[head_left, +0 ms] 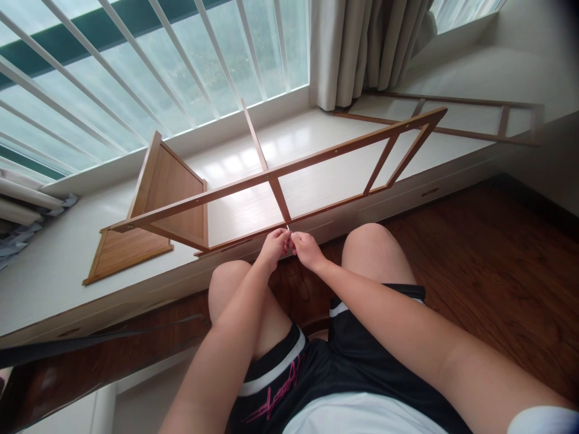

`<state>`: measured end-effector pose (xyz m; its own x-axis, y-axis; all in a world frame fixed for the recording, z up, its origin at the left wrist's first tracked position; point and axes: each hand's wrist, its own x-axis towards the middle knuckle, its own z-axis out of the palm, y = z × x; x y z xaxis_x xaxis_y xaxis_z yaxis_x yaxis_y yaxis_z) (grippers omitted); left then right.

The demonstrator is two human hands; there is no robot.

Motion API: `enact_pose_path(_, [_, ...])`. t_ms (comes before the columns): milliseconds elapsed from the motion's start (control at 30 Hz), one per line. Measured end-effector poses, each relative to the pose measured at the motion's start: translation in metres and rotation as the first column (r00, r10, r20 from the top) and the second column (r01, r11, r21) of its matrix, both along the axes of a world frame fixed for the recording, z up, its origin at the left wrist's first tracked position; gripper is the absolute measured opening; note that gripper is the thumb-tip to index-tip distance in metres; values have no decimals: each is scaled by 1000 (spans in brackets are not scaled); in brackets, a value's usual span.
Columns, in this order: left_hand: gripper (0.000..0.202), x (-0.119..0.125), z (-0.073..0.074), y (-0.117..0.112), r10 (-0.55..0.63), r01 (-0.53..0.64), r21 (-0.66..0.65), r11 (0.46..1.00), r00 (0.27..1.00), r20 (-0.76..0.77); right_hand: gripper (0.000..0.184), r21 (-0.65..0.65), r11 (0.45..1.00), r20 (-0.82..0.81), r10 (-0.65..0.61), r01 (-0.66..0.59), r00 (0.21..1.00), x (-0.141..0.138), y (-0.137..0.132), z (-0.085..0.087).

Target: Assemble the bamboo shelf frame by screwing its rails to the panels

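Left hand (274, 246) and right hand (306, 248) meet with fingers drawn into a narrow pinch, a small pale pin held between their fingertips. White window ledge (54, 277): carries all the woodwork. Brown wooden frame (271, 175): stands tilted along the ledge's front edge, its lower rail just beside the hands. Ladder-shaped frame (503, 122): toward the ledge's right end. Wooden panel (169, 175): toward the left end. Pale pin (288, 228): smallest, before the front edge, near the middle crossbar's foot.

Barred window (181, 60), glossy white sill (301, 135), beige curtain (346, 48), reddish-brown wood floor (456, 271).
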<state>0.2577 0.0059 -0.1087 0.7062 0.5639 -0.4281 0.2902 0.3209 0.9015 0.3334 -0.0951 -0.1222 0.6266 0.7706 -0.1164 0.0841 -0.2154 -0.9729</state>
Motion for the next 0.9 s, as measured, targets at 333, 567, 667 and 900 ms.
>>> enact_pose_path(333, [20, 0, 1, -1, -13, 13, 34, 999, 1000, -13, 33, 128, 992, -445, 52, 6, 894, -5, 5, 1])
enact_pose_path(567, [20, 0, 2, -1, -29, 29, 17, 999, 1000, 7, 30, 153, 988, -619, 88, 10, 780, -7, 1, 9])
enact_pose_path(667, [20, -1, 3, -2, -31, 31, 6, 1000, 999, 9, 31, 157, 987, -655, 92, 15, 750, -8, 1, 9])
enact_pose_path(900, [23, -2, 4, -1, -31, 31, 6, 1000, 999, -14, 38, 129, 992, -697, 88, 4, 711, -8, 0, 7])
